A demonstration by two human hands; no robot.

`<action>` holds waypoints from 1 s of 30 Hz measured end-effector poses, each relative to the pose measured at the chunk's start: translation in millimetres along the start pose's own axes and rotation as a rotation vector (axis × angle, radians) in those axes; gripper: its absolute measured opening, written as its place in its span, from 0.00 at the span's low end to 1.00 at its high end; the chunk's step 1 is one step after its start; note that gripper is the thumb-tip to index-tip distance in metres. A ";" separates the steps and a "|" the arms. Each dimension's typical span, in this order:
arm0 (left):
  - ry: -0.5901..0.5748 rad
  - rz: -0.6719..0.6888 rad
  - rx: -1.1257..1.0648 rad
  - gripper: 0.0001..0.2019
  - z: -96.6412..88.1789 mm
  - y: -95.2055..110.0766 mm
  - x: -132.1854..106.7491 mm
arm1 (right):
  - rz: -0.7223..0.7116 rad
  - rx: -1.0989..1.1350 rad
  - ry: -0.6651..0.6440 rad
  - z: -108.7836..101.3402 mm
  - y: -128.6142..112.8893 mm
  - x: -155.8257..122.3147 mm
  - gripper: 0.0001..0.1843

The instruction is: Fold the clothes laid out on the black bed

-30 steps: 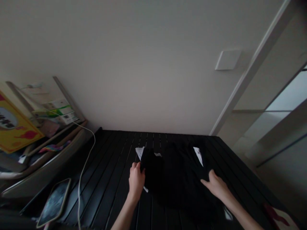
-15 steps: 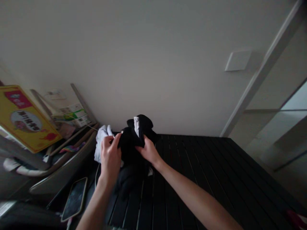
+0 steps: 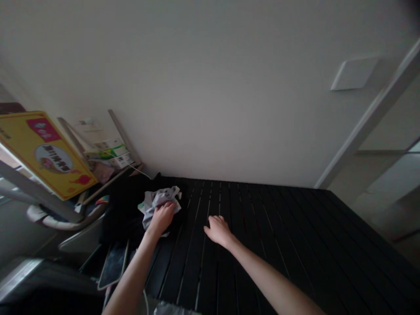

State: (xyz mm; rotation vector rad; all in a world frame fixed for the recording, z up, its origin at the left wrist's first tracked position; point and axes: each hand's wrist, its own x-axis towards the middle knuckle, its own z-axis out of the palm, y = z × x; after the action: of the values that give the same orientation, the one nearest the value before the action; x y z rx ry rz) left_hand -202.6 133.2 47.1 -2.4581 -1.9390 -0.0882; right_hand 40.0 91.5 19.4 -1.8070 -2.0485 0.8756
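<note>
My left hand (image 3: 163, 217) is on a crumpled light grey cloth (image 3: 151, 204), its fingers curled into the folds. Black fabric (image 3: 123, 205) lies bunched beneath and to the left of that cloth, and its exact shape is lost in the dark. Over the black slatted tabletop (image 3: 262, 227), to the right of the cloth, is my right hand (image 3: 219, 229), holding nothing. Its thumb stands apart from loosely bent fingers.
A phone (image 3: 112, 264) lies at the left edge, by my left forearm. Beyond it are a chair frame (image 3: 70, 223) and a yellow printed box (image 3: 49, 153). A thin white cable (image 3: 139, 170) runs toward the black fabric. A pale wall (image 3: 229, 109) rises behind the table.
The black fabric both hands held has moved left and down out of my right hand. My left hand is now on the light grey cloth, and the view has shifted slightly.
</note>
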 end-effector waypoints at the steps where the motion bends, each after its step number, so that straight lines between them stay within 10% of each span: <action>1: 0.064 -0.041 0.015 0.21 10.9 3.4 -4.9 | 0.031 -0.040 0.025 1.3 13.9 -4.1 0.24; 11: 0.654 -0.304 0.103 0.21 13.1 25.9 -10.4 | 0.074 -0.413 0.279 46.0 107.6 -18.9 0.33; 20: 0.464 -0.112 0.026 0.12 9.2 55.5 -13.3 | 0.083 -0.357 0.323 59.9 128.8 -28.5 0.33; 26: 0.385 0.217 -0.159 0.08 25.0 127.2 -33.8 | -0.019 -0.258 0.379 47.7 104.1 -39.8 0.38; 30: 0.339 0.419 -0.237 0.08 14.0 172.2 -50.6 | -0.150 -0.179 0.441 13.1 90.6 -56.1 0.23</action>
State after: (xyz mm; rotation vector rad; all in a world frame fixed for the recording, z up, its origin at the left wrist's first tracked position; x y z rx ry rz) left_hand -46.4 44.5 35.3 -2.7103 -1.3201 -0.7110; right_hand 115.4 37.5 -34.6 -1.7125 -1.9812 0.2281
